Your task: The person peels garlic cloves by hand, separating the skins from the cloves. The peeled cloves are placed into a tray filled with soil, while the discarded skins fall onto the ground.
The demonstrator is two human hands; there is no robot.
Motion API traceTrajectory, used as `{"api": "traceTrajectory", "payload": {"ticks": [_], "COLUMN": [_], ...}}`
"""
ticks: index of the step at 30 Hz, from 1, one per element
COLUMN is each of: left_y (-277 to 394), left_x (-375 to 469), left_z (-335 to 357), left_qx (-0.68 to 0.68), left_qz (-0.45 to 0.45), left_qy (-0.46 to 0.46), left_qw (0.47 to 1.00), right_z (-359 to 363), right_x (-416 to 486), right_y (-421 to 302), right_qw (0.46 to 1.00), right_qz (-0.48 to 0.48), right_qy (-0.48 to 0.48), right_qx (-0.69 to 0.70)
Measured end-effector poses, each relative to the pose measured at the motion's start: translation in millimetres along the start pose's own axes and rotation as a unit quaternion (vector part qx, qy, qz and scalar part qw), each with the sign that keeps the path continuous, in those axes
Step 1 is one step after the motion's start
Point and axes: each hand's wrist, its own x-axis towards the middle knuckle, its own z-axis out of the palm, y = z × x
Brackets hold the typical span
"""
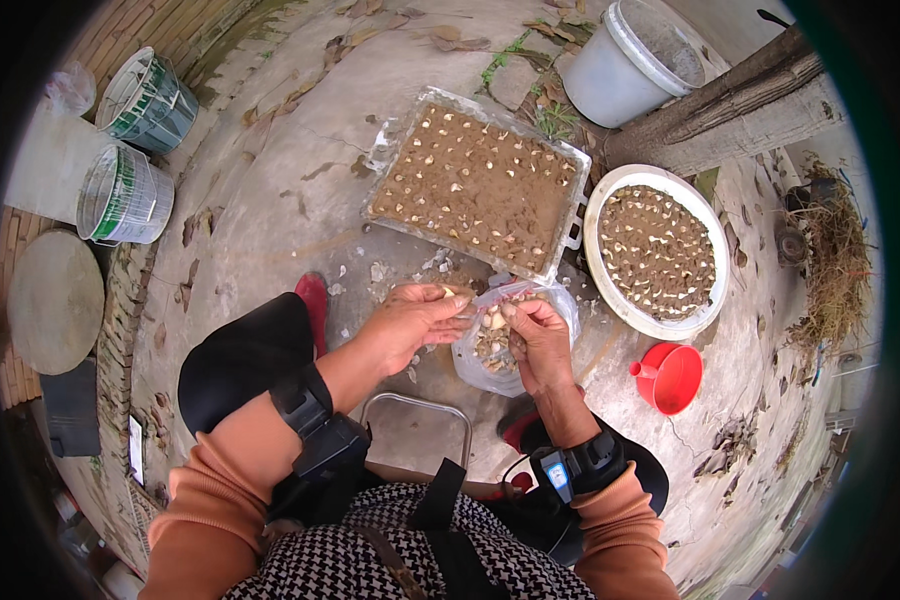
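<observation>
My left hand (424, 319) pinches a pale garlic clove (448, 292) between thumb and fingers, the other fingers stretched out towards the bag. My right hand (541, 341) is over a clear plastic bag (506, 384) of garlic cloves, thumb and forefinger drawn together. A larger pale clove (497, 320) shows right beside that thumb; whether the fingers hold it is unclear. Beyond the bag lies a rectangular tray (457, 244) of brown soil, with rows of cloves set in it. To its right, an oval white basin (594, 251) holds soil thickly dotted with cloves.
A red plastic dipper (669, 379) sits on the concrete at right. Behind the basin stand a tree trunk (727, 105) and a white bucket (604, 79). Two paint buckets (146, 195) are at left. Garlic skins (379, 271) litter the floor. A metal stool frame (420, 397) shows between my legs.
</observation>
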Motion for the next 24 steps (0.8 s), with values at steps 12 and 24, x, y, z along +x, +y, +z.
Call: {"api": "traceTrajectory", "payload": {"ticks": [12,24], "left_y": [-0.9,6.4], "left_x": [6.4,0.4], "left_z": [-13.6,-17.8], "left_qx": [-0.102,-0.031], "left_qz": [0.054,0.099], "left_qy": [0.032,0.081], "left_qw": [0.993,0.991], "right_z": [26.6,18.4], "right_x": [31.6,63.9], "right_y": [3.1,-8.5], "right_qw": [0.989,0.962], "right_qz": [0.035,0.120], "right_qy": [-0.088,-0.179], "right_qx": [-0.115,-0.167]}}
